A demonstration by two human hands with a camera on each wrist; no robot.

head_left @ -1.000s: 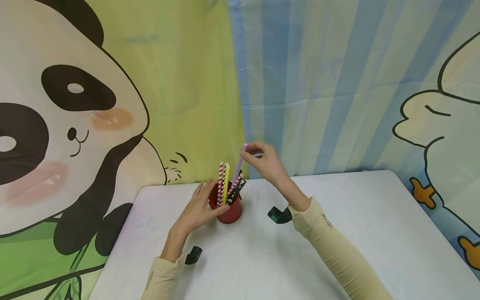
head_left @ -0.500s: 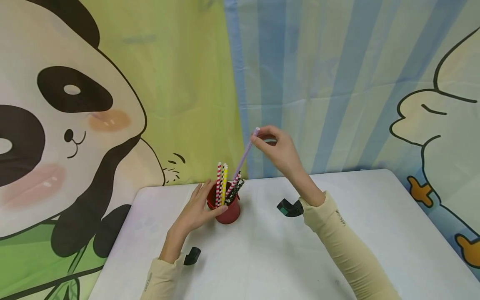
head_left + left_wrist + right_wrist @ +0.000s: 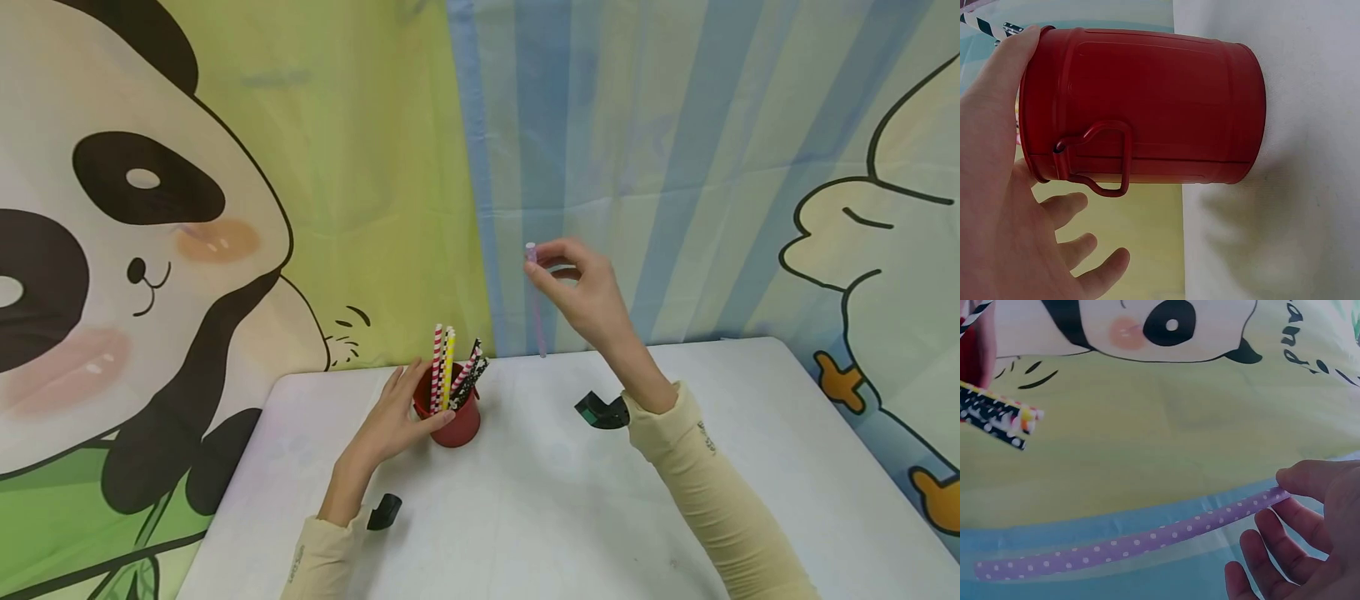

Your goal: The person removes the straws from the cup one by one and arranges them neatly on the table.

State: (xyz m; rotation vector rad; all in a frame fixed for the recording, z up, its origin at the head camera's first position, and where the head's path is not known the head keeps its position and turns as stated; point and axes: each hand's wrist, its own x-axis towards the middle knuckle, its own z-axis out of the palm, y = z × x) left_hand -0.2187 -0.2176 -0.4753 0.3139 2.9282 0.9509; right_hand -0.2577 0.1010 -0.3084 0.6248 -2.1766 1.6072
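Purple dotted straw (image 3: pixel 1135 543) hangs near-vert from R hand (image 3: pixel 591 287), grip pinching its top end, so long axis runs down below it, off right of the red bucket (image 3: pixel 459 428), which L hand (image 3: pixel 395 422) touches w/ fingers loosely spread.

Head view: looks forward and down from the person's head, far enough back to take in the left hand (image 3: pixel 397 423), the right hand (image 3: pixel 591 290), the white table (image 3: pixel 525 525) and the panda backdrop (image 3: pixel 232 287); left wrist view: very near, facing the side of a red bucket (image 3: pixel 1154 94), turned sideways so that up lies to the left; right wrist view: close beside a purple straw (image 3: pixel 1129 545), facing the backdrop, turned so that up lies to the right; head and left wrist share the bucket; head and right wrist share the straw and part of the panda.
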